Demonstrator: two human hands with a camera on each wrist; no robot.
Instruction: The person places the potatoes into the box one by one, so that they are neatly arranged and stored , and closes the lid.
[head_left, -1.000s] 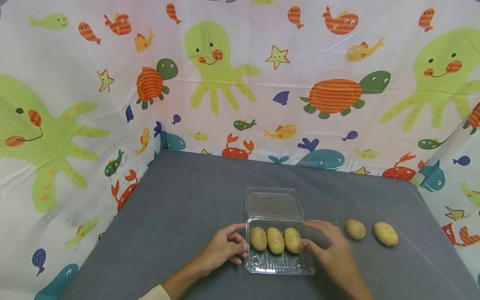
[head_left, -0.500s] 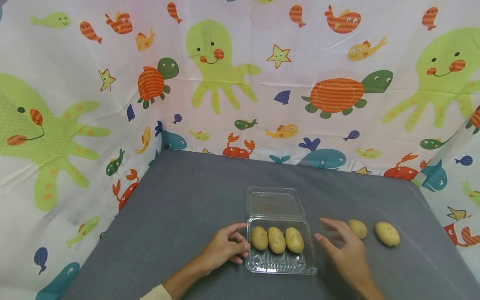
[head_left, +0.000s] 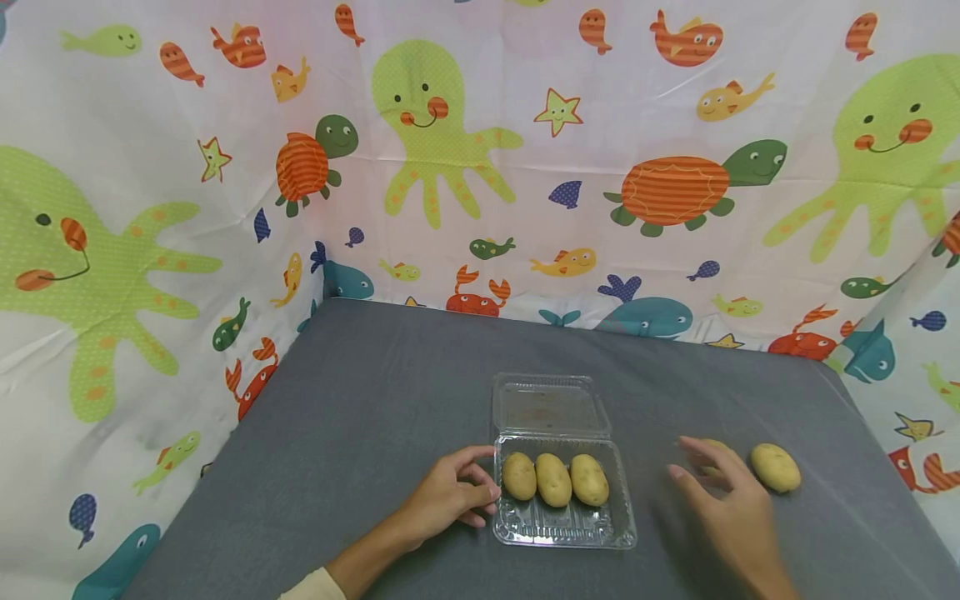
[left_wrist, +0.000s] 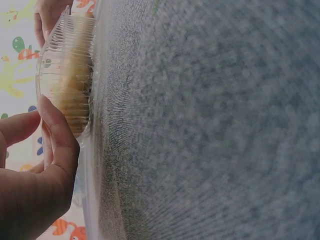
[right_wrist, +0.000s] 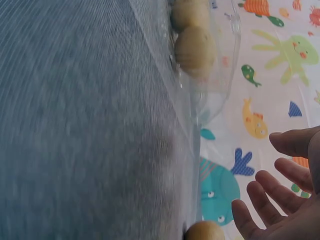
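A clear plastic clamshell container [head_left: 562, 537] lies with its lid [head_left: 551, 408] folded back. Three potatoes [head_left: 553, 480] sit side by side inside it. My left hand [head_left: 450, 496] holds the container's left rim; in the left wrist view, fingers [left_wrist: 59, 137] meet at that rim. To the right of the container, my right hand [head_left: 731, 504] hovers with spread, slightly bent fingers and holds nothing. It partly hides a loose potato [head_left: 716, 445] on the table. That potato [right_wrist: 205, 231] also shows at the bottom of the right wrist view, apart from the fingers.
Another loose potato [head_left: 776, 467] lies farther right. The grey cloth-covered table [head_left: 360, 400] runs back to a curtain [head_left: 510, 150] printed with sea animals, which also closes off both sides.
My right hand has let go of the rightmost potato in the container and moved right, to the nearer loose potato. My left hand stays at the container's rim.
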